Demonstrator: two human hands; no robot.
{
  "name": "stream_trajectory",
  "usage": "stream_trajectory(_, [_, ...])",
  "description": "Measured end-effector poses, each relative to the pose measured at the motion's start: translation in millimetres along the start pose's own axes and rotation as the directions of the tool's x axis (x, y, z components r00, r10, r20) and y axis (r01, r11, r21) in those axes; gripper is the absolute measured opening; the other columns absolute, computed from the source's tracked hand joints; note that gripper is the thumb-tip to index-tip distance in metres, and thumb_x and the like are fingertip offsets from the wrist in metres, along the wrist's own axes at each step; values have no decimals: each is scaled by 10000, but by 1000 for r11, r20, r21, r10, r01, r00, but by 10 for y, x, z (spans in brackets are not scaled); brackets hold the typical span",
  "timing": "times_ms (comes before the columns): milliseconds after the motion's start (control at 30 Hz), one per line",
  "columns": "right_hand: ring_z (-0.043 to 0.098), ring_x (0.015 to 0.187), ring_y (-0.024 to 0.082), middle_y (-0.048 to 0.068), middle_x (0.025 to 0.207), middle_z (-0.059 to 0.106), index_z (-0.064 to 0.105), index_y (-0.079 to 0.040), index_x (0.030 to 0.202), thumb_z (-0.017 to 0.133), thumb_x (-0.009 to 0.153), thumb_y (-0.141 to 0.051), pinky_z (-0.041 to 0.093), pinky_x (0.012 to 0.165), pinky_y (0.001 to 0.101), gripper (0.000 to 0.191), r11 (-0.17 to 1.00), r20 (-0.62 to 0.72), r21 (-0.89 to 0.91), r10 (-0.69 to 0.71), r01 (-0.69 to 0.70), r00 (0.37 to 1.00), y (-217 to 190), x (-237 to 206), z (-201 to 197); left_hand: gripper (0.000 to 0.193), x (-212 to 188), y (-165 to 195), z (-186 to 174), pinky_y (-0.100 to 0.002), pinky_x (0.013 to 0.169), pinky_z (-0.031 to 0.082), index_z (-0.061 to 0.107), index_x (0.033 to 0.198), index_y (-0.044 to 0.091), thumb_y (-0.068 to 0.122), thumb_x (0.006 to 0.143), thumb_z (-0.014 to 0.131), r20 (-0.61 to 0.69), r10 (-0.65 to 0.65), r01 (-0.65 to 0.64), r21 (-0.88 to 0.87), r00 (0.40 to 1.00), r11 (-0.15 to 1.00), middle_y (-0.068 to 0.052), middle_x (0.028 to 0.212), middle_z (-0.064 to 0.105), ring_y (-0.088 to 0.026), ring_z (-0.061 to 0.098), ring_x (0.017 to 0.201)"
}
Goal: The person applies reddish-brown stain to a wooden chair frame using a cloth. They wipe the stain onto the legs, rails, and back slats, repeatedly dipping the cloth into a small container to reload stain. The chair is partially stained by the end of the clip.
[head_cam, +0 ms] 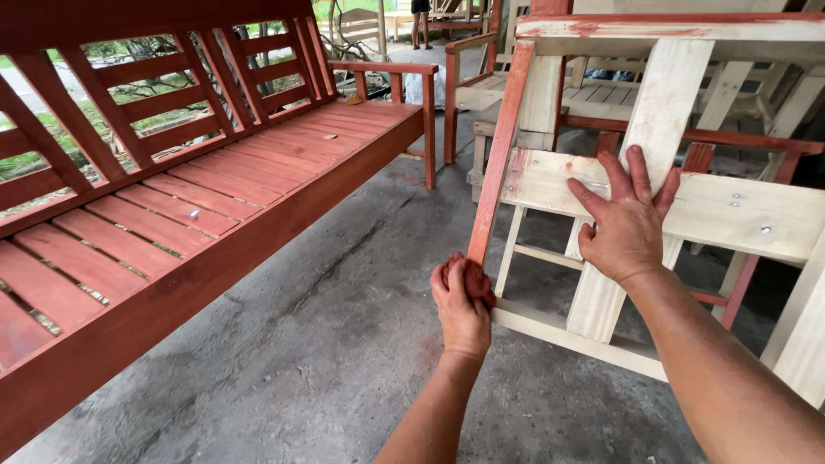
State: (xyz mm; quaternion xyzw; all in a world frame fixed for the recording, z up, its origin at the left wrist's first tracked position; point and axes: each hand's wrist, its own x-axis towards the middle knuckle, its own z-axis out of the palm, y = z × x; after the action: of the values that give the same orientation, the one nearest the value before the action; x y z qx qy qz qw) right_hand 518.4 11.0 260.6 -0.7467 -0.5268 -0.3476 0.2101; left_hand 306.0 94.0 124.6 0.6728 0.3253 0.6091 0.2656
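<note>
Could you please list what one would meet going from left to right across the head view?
Long red-stained slatted wooden bench → bare grey concrete floor → left hand pressing a reddish-brown stained rag against a red-stained slanted rail → right hand flat on an unpainted pale wooden chair frame.

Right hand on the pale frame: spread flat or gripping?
Spread flat. The right hand lies palm-down on the unpainted wooden frame, with its fingers splayed across the slats, none curled around an edge.
</note>
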Motion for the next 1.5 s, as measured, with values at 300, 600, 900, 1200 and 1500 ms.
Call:
stream_trajectory(300, [-12, 1605, 347, 52, 1746, 189, 546, -319, 1504, 663, 780, -252, -8, 1229, 624, 737, 982, 45, -152, 122, -114, 992, -101, -78, 76, 514, 245, 170, 98, -467, 1068, 471, 600, 1308, 179, -60, 853, 583, -1, 28, -28, 17, 1000, 999, -213, 1457, 423, -431, 510, 1267])
stream_trajectory(600, [-75, 1650, 331, 41, 1816, 111, 537, -350, 1536, 646, 858, -210, -66, 1265, 615, 701, 990, 35, -101, 98, -94, 995, 160, 38, 175, 516, -181, -2, 53, -495, 1035, 478, 593, 1301, 158, -10, 825, 702, -39, 35, -31, 79, 999, 996, -245, 1441, 439, -458, 511, 1255])
stream_trajectory(900, [-104, 1676, 332, 55, 1855, 99, 582, -339, 1527, 655, 896, -207, -93, 1283, 600, 648, 993, 19, -92, 71, -69, 997, 269, 47, 257, 651, -905, -393, -268, -504, 1107, 419, 559, 1356, 175, -81, 768, 672, 56, -68, 57, 170, 996, 984, -274, 1500, 366, -484, 444, 1352])
stream_trajectory(1200, [-130, 1645, 327, 52, 1832, 84, 573, -341, 1526, 649, 887, -220, -101, 1260, 588, 655, 986, 38, -144, 85, -79, 996, 162, 68, 269, 702, -1484, -821, -472, -465, 1041, 483, 518, 1376, 185, -104, 751, 658, 86, -167, 144, 225, 982, 964, -245, 1497, 322, -456, 459, 1333])
stream_trajectory(1500, [-127, 1624, 324, 49, 1806, 61, 534, -340, 1531, 642, 881, -227, -98, 1250, 577, 669, 985, 76, -150, 99, -87, 992, 60, 69, 185, 591, -1286, -608, -408, -337, 735, 630, 553, 1322, 145, -142, 823, 416, -12, -533, 516, -228, 846, 825, -89, 1419, 399, -296, 666, 1033])
